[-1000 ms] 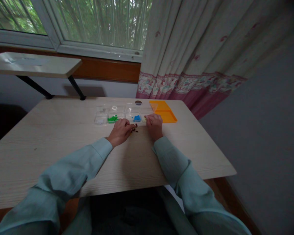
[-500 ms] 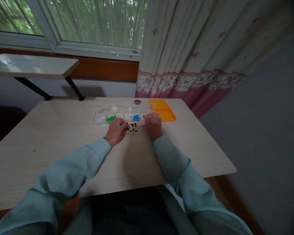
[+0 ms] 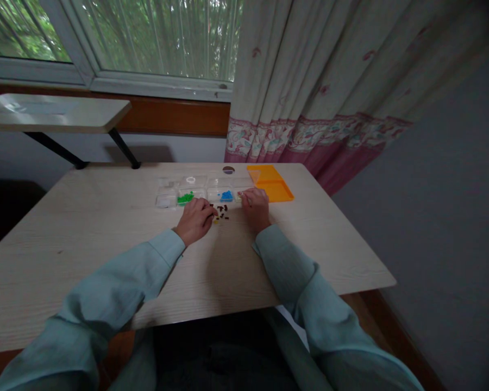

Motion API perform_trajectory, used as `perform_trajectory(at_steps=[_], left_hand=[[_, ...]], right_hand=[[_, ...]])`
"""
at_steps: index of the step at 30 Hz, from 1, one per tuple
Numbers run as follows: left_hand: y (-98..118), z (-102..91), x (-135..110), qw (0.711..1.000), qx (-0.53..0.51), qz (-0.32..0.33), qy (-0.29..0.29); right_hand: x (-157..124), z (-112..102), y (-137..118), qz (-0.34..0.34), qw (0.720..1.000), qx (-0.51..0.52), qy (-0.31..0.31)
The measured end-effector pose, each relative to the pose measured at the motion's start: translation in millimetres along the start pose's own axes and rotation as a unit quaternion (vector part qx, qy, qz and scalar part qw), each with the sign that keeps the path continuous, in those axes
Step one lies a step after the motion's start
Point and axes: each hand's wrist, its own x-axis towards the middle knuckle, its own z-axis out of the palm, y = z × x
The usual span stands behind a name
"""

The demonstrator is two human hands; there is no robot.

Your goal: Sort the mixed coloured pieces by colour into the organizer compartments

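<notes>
Small dark brown pieces (image 3: 222, 208) lie scattered on the table between my hands, with a small yellow piece (image 3: 215, 221) at their near side. My left hand (image 3: 195, 220) rests at their left edge, fingers bent together; whatever is in its fingertips is too small to make out. At the right end of the clear plastic boxes, my right hand (image 3: 256, 207) has its fingers pinched over a compartment with small pale pieces (image 3: 239, 195). What that pinch holds cannot be made out. Green pieces (image 3: 185, 197) and blue pieces (image 3: 226, 196) sit in other clear compartments.
An orange open tray (image 3: 275, 187) stands behind my right hand. Clear box lids (image 3: 193, 181) stand open at the back of the compartments. A raised shelf (image 3: 61, 113) is at the back left, beside a window; a curtain (image 3: 301, 81) hangs behind the table (image 3: 318, 244).
Both hands stay nearly in place. The left fingers shift slightly at the brown pieces; the view tilts a little.
</notes>
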Motion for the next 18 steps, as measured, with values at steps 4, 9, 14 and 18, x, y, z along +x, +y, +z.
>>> perform_trajectory(at_steps=[4, 9, 14, 18], left_hand=[[0.1, -0.9, -0.4, 1.0, -0.007, 0.001, -0.001], [-0.3, -2.4, -0.3, 1.0, -0.003, 0.003, -0.011], [-1.3, -1.3, -0.3, 1.0, -0.009, 0.007, -0.016], [-1.7, 0.5, -0.5, 1.0, -0.012, 0.017, -0.02]], right_hand=[[0.1, -1.9, -0.8, -0.003, 1.0, -0.001, -0.004], [0.1, -2.4, -0.8, -0.006, 1.0, -0.001, -0.006], [0.0, -0.5, 1.1, 0.002, 1.0, 0.004, -0.017], [-0.4, 0.2, 1.7, 0.0, 1.0, 0.0, -0.017]])
